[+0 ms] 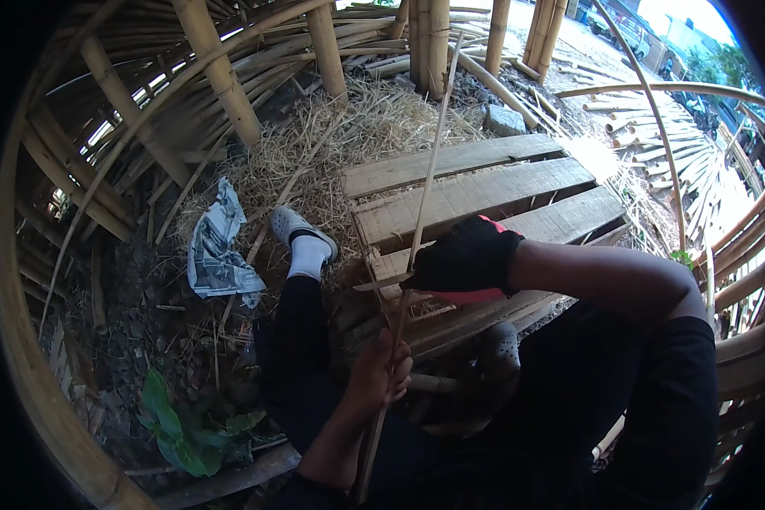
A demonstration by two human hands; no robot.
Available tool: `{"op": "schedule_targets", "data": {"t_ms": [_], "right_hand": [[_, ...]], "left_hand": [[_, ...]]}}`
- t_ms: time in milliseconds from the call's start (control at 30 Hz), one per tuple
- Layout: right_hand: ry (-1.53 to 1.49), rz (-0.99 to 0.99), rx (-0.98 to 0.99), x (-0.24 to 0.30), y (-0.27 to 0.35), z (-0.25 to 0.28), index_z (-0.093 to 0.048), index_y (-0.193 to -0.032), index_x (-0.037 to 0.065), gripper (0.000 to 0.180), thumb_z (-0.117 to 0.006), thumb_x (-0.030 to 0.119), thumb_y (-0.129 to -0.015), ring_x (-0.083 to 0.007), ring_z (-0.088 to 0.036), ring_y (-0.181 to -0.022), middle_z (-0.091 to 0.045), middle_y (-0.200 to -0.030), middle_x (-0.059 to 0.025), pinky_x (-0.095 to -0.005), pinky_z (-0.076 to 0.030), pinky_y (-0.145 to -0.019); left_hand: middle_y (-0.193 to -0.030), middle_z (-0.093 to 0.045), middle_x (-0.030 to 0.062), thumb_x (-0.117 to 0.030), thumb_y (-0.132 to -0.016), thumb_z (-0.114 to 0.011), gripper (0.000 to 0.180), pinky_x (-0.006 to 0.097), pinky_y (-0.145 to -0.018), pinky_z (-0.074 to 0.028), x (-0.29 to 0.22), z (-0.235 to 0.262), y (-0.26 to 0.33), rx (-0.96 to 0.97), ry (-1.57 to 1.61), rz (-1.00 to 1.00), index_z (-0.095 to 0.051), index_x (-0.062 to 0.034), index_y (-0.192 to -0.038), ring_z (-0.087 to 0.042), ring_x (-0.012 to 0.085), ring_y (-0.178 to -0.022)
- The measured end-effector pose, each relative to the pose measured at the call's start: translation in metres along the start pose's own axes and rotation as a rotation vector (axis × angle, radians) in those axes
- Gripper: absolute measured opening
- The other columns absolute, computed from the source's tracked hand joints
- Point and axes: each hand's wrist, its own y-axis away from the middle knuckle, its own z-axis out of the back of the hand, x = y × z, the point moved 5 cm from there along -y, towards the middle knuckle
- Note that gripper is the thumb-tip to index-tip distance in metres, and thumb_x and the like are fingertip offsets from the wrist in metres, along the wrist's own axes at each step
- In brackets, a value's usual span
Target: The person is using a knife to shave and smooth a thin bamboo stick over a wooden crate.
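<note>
Holds one long, thin, tan bamboo strip (pixel 429 178), slanting from just past twelve o'clock down to six, inside curled fingers of one bare left hand (pixel 378 371) at six; clasps one short, pale knife blade (pixel 376 286), laid across the strip, in one black-and-red gloved right hand (pixel 466 257) at three; has one slatted wooden pallet (pixel 476 192) at two, one crumpled grey newspaper (pixel 217 242) at nine.

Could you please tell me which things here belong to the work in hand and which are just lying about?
In use:
bamboo strip, gripped by the left hand
thin blade, held in the gloved right hand

Apparently lying about:
crumpled newspaper
straw-like litter
grey block
</note>
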Motion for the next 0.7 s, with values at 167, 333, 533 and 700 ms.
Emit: {"op": "schedule_targets", "data": {"t_ms": [167, 333, 533, 700], "right_hand": [[-0.335, 0.131, -0.441, -0.087, 0.002, 0.019, -0.064, -0.105, 0.006, 0.044, -0.051, 0.048, -0.097, -0.0294, -0.064, -0.081, -0.064, -0.082, -0.0135, -0.0370, -0.051, -0.075], [-0.667, -0.385, -0.383, -0.097, -0.002, 0.063, -0.067, -0.089, 0.005, 0.048, -0.052, 0.051, -0.096, -0.0121, -0.055, -0.065, -0.058, -0.069, -0.0042, -0.0283, -0.046, -0.065], [-0.768, -0.563, -0.307, -0.147, -0.029, 0.029, -0.065, -0.077, 0.006, 0.053, -0.053, 0.055, -0.094, -0.0144, -0.049, -0.058, -0.055, -0.063, -0.0030, -0.0312, -0.040, -0.060], [-0.995, -0.564, -0.239, -0.139, -0.032, 0.013, -0.059, -0.074, 0.008, 0.050, -0.055, 0.054, -0.092, -0.0113, -0.043, -0.052, -0.051, -0.060, 0.0007, -0.0296, -0.035, -0.051]], "left_hand": [[-0.049, -0.037, -0.0023, -0.055, -0.101, -0.034, 0.049, 0.021, -0.034, -0.028, 0.005, -0.008, -0.004, 0.058, -0.130, -0.094, -0.043, -0.0120, -0.080, -0.034, 0.0061, -0.034], [-0.049, -0.035, -0.0012, -0.054, -0.101, -0.035, 0.049, 0.021, -0.035, -0.028, 0.005, -0.003, 0.000, -0.023, -0.159, -0.155, -0.041, -0.0102, -0.080, -0.032, 0.0068, -0.033], [-0.051, -0.037, -0.0011, -0.051, -0.102, -0.036, 0.048, 0.022, -0.035, -0.030, 0.004, -0.004, -0.003, -0.102, -0.239, -0.193, -0.044, -0.0080, -0.083, -0.035, 0.0061, -0.037], [-0.052, -0.037, -0.0020, -0.050, -0.102, -0.037, 0.048, 0.022, -0.035, -0.029, -0.003, -0.008, 0.003, -0.139, -0.260, -0.195, -0.046, -0.0066, -0.084, -0.036, 0.0058, -0.038]]}}
